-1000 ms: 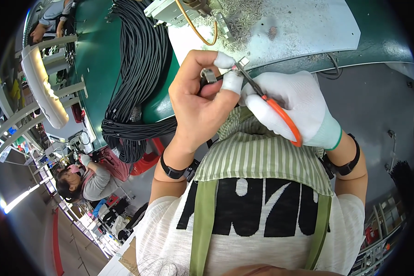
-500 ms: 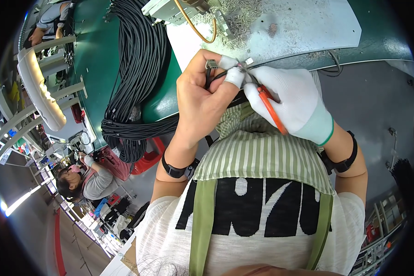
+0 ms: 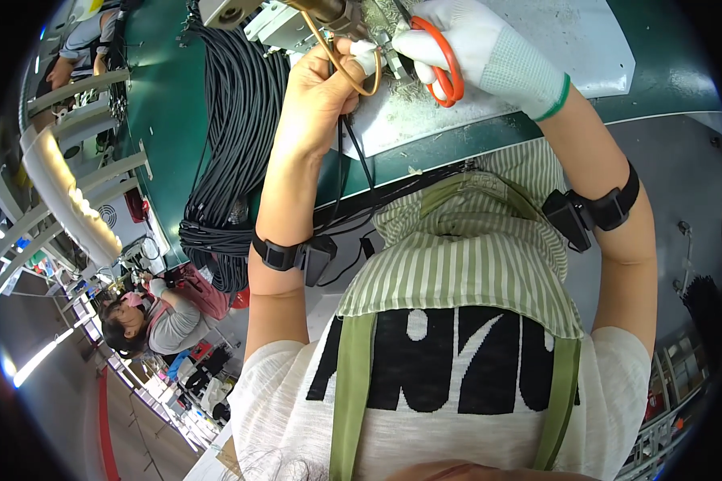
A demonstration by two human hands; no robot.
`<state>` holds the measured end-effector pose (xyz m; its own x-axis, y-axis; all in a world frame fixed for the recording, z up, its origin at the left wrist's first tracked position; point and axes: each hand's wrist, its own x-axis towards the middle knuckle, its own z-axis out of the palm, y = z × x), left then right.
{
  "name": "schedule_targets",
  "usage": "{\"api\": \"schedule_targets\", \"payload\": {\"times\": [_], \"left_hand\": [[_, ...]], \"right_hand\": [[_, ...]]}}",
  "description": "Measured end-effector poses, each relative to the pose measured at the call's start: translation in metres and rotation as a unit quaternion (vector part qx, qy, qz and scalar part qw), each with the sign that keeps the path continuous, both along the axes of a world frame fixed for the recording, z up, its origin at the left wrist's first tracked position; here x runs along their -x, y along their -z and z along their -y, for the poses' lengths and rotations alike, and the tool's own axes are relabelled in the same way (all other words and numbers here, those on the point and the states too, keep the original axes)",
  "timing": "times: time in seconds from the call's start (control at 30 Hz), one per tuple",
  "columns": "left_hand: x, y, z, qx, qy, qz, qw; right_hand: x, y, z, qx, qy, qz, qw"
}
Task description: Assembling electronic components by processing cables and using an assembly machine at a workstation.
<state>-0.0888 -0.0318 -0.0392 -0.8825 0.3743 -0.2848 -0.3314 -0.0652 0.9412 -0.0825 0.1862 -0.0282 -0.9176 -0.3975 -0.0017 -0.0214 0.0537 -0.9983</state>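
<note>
The left grip (image 3: pixel 322 80) pinches a thin black cable (image 3: pixel 340 152) trailing below it; the right grip (image 3: pixel 477 52) wraps orange-handled metal snips (image 3: pixel 452 60). Probably positioning at the grey metal machine head (image 3: pixel 333 14) beyond, needing steady alignment.

Found the way ahead of the left hand (image 3: pixel 321 80) blocked by a grey cylindrical metal machine head (image 3: pixel 334 16), with a curved brass-coloured tube (image 3: pixel 367 93) looping over the fingers. Noted a thick bundle of black cables (image 3: pixel 241 112) walling off the left. Met thin black cables (image 3: pixel 359 152) hanging below that hand. Saw orange-handled metal pliers (image 3: pixel 453 72) crowding the central gap. Found open passage rightward past the white-gloved right hand (image 3: pixel 465 44), over flat white sheet (image 3: pixel 598 56) and smooth green tabletop (image 3: pixel 670 80).
</note>
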Motion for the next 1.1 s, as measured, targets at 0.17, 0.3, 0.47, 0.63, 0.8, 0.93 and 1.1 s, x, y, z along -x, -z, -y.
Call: {"api": "schedule_targets", "payload": {"times": [0.17, 0.3, 0.47, 0.63, 0.8, 0.93, 1.1], "left_hand": [[0.003, -0.005, -0.006, 0.061, 0.016, -0.054, 0.997], [0.004, -0.010, -0.009, 0.089, 0.029, -0.078, 0.993], [0.010, -0.002, 0.004, 0.089, 0.072, -0.027, 0.993], [0.011, 0.000, 0.003, 0.116, 0.062, -0.033, 0.991], [0.008, -0.004, -0.004, 0.100, 0.052, -0.054, 0.992], [0.010, -0.002, -0.003, 0.099, 0.060, -0.063, 0.991], [-0.003, 0.002, -0.003, 0.059, 0.027, -0.018, 0.998]], "right_hand": [[0.002, 0.001, 0.002, 0.038, -0.010, 0.123, 0.992], [0.010, 0.021, 0.009, 0.135, -0.031, -0.111, 0.984], [0.008, 0.000, 0.002, 0.058, -0.017, 0.182, 0.981], [0.011, 0.014, -0.002, 0.082, -0.039, 0.113, 0.989], [0.011, 0.013, -0.001, 0.087, -0.037, 0.114, 0.989], [0.010, 0.010, -0.001, 0.071, -0.033, 0.095, 0.992], [-0.006, 0.007, 0.000, 0.073, 0.036, 0.068, 0.994]]}}
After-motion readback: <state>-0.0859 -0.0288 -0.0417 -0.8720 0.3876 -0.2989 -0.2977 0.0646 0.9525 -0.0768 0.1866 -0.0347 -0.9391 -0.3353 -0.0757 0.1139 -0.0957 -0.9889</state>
